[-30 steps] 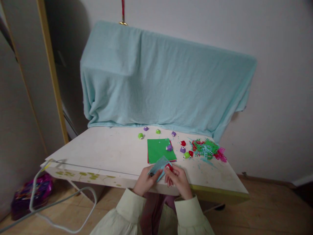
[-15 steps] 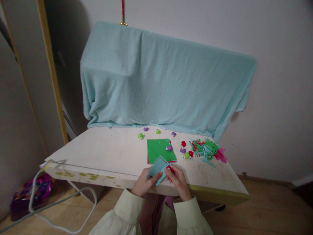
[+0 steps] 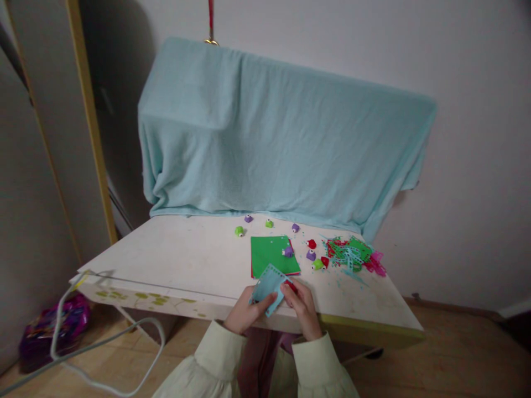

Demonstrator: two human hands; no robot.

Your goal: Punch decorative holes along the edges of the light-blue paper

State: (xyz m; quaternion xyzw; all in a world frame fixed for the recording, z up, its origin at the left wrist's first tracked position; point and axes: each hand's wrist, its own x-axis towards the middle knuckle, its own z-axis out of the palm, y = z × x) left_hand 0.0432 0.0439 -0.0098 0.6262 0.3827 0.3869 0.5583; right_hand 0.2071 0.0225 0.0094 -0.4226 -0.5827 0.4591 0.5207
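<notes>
At the table's near edge, my left hand (image 3: 246,312) pinches a light blue paper square (image 3: 267,286) with a row of punched holes along its edge. My right hand (image 3: 303,307) is closed on a small red paper punch (image 3: 290,286) set against the right edge of that paper. Just behind them a stack of green and red paper sheets (image 3: 271,255) lies flat, with a purple punch (image 3: 287,251) resting on it.
Several small punches in green (image 3: 238,231), purple and red are scattered on the white table (image 3: 178,260). A heap of punched paper scraps (image 3: 352,254) lies at the right. A pale blue cloth (image 3: 274,138) drapes something at the back. A grey cable (image 3: 103,342) loops off the left corner.
The blue paper has turned from a tilted, edge-on pose to facing up flatter, and both hands have shifted slightly with it.
</notes>
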